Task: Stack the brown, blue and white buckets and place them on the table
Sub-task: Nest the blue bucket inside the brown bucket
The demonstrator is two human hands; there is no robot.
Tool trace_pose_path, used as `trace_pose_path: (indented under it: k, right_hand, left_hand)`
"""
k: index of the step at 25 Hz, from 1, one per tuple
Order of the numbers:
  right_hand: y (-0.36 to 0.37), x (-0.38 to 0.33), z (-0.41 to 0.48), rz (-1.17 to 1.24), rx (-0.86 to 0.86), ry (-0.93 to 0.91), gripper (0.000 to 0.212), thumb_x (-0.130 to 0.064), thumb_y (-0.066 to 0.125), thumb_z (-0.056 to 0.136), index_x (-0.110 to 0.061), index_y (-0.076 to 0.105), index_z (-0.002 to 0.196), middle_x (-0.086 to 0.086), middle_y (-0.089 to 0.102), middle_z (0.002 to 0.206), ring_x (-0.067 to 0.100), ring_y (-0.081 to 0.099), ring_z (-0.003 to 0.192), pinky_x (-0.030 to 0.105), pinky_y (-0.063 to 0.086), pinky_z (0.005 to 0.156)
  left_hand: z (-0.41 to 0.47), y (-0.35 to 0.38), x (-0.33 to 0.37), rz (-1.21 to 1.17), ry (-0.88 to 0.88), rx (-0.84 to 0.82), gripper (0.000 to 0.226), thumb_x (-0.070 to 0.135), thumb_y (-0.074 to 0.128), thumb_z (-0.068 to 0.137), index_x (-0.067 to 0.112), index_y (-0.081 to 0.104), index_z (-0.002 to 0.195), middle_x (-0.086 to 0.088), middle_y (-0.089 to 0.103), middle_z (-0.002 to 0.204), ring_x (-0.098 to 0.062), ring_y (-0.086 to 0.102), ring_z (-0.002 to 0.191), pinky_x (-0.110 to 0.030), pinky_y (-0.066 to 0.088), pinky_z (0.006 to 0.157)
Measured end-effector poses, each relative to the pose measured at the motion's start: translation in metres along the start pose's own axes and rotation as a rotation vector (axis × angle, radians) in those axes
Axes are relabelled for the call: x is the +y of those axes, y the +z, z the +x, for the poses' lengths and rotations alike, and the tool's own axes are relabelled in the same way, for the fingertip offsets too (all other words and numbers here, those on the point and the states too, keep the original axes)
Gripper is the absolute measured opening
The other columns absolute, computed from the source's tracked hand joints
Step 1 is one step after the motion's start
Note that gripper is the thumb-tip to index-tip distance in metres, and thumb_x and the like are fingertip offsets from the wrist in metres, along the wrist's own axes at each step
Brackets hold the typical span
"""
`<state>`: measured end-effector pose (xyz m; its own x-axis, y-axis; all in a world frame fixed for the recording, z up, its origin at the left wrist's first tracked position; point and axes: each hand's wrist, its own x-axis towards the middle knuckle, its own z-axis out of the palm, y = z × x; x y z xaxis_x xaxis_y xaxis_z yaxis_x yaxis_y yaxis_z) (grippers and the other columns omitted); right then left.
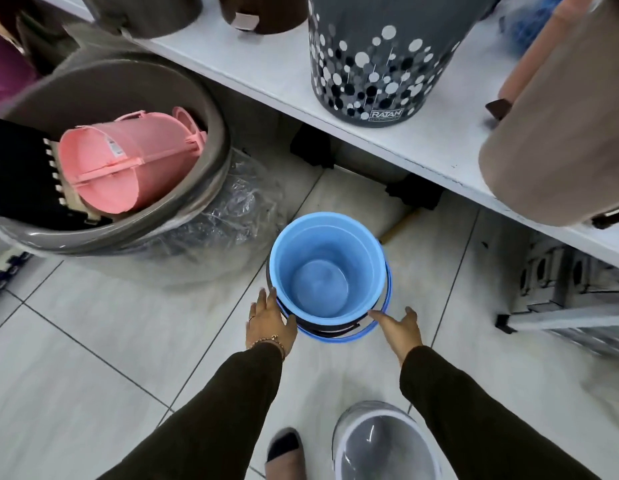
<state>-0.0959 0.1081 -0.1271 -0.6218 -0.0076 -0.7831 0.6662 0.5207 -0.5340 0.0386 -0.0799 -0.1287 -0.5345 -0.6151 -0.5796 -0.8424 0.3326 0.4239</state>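
Note:
The blue bucket (pixel 327 268) sits nested inside the brown bucket (pixel 321 328) on the tiled floor, mouth up; only a dark sliver of the brown one shows below the blue rim, with the blue handle hanging down in front. My left hand (pixel 268 320) rests flat against the left side of the stack, fingers spread. My right hand (pixel 399 325) is at the right side, fingers apart, fingertips touching the blue wall. The white bucket (pixel 380 441) stands on the floor near my right forearm, partly hidden by the sleeve.
A white table (pixel 276 64) runs across the top with a dotted grey bin (pixel 377 57), a brown bin (pixel 263 12) and a beige bin (pixel 557 133) on it. A large grey tub (pixel 211 188) holding a pink bucket (pixel 124 161) stands left. My foot (pixel 285 452) is below.

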Motion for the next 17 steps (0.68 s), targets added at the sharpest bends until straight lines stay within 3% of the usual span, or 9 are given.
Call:
trace_pose_path:
  k: [3,6,10,14,17]
  right_hand:
    - [-0.019,0.024,-0.019,0.044,-0.031,0.031,0.095,-0.033,0.075,0.083,-0.015,0.016,0.156,0.011,0.025,0.160,0.032,0.033,0.143,0.042,0.030,0.113]
    - [-0.045,0.069,-0.047,0.013,-0.050,0.061,0.086,-0.030,0.074,0.084,-0.011,0.027,0.153,0.012,0.035,0.155,0.032,0.038,0.139,0.038,0.032,0.110]
    - [-0.083,0.155,-0.080,0.036,-0.057,0.162,0.080,-0.025,0.073,0.086,-0.010,0.028,0.151,0.014,0.043,0.147,0.035,0.048,0.123,0.035,0.036,0.093]
    - [-0.107,0.255,-0.077,-0.017,-0.040,0.229,0.073,-0.021,0.065,0.092,-0.004,0.025,0.152,0.018,0.038,0.152,0.036,0.043,0.133,0.039,0.036,0.095]
    - [-0.103,0.314,-0.063,0.006,-0.066,0.239,0.058,-0.015,0.061,0.094,-0.007,0.036,0.146,0.015,0.048,0.137,0.033,0.049,0.114,0.047,0.042,0.100]
  left_hand:
    - [-0.029,0.001,-0.004,0.261,0.242,0.017,0.072,0.033,0.047,0.096,0.024,0.011,0.157,0.000,0.005,0.167,-0.026,0.005,0.153,-0.047,0.013,0.123]
    - [-0.074,0.018,-0.009,0.337,0.319,0.005,0.071,0.033,0.046,0.096,0.024,0.011,0.157,-0.001,0.005,0.167,-0.025,0.005,0.153,-0.046,0.012,0.124]
    - [-0.132,0.074,-0.044,0.255,0.228,-0.118,0.070,0.031,0.048,0.097,0.020,0.013,0.157,-0.005,0.015,0.165,-0.025,0.016,0.151,-0.040,0.017,0.123]
    - [-0.183,0.163,-0.092,0.097,0.003,-0.301,0.074,0.037,0.048,0.099,0.013,0.008,0.157,-0.009,0.025,0.162,-0.025,0.028,0.147,-0.036,0.023,0.121]
    - [-0.205,0.223,-0.107,0.104,-0.104,-0.310,0.068,0.040,0.044,0.101,0.009,0.017,0.155,-0.011,0.035,0.157,-0.027,0.037,0.142,-0.033,0.029,0.115]
